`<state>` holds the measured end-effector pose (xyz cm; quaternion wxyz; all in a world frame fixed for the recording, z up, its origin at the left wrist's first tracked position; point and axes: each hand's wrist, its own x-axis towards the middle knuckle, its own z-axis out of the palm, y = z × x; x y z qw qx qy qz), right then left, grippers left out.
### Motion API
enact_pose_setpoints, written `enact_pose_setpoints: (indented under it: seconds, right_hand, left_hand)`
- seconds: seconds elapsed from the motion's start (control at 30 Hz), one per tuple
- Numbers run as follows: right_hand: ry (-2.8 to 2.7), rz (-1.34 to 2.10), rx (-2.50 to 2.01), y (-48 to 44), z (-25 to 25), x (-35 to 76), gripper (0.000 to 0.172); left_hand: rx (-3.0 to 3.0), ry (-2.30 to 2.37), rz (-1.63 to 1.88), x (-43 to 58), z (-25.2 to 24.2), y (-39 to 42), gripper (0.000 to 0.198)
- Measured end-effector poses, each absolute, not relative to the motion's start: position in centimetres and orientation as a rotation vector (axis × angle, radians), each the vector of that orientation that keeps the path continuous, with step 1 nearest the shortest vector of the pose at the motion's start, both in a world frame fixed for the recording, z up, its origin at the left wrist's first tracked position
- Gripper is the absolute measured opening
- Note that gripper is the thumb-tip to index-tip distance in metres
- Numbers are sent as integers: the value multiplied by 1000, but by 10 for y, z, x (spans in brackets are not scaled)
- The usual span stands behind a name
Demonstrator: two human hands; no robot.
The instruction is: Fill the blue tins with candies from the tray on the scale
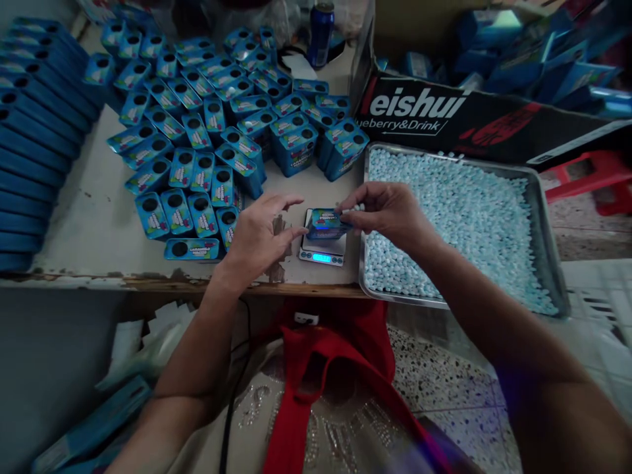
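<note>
While the right hand [388, 212] pinches a few pale pellets [359, 207] between thumb and fingers, its fingertips sit at the right end of a small blue box [323, 222]. The left hand [257, 234] is spread, thumb and forefinger well apart, with the thumb tip close by the box's left end; whether it touches cannot be told. The box lies on the plate of a small scale [332, 247], its printed face up, and the scale's display glows blue, the digits too blurred to read. Just right of the scale, a metal tray [549, 243] holds a broad spread of pale blue and white pellets, and the right forearm crosses over it. Left of the scale and beyond it, many upright blue boxes [213, 122] crowd the table [93, 217], most showing a dark round hole in the top; one near the front edge stands slightly apart. Further left, more boxes [37, 145] are ranked in a tight row. A dark blue can [320, 36] stands at the back. Behind the tray is a black carton [415, 92] with white lettering, blue boxes jumbled inside, and to its right, lower down, a red stool [587, 174].
</note>
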<state>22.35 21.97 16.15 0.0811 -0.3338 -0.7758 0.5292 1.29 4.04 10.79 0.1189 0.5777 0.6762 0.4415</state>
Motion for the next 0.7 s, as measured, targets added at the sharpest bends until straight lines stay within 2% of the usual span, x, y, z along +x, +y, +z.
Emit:
enact_pose_setpoints:
  seconds: [0.13,0.33,0.4,0.47,0.57,0.6,0.7]
  right_hand:
    - [-2327,1562,-906,216,149,227,39]
    - [-2240,1276,-955,227,164,253,16]
    - [-2289,1075,-1091,238,159,279,16]
    - [-2572,844,-1215,243,145,306,28]
    - [-3028,478,-1236,236,119,329,58]
    - [-3090,371,-1235,232,112,330,57]
    - [-3114,268,-1335,226,103,326,35]
  left_hand:
    - [1691,1961,1281,14,105,42,55]
    - [1709,1954,1345,12,110,39,51]
    - [1716,1974,1361,10,116,37,49]
    - [1723,2009,1352,10,122,38,49]
    - [1743,2050,1294,17,132,46,47]
    - [1759,2055,1272,21,135,50,45]
    - [1820,2066,1207,35,144,57,46]
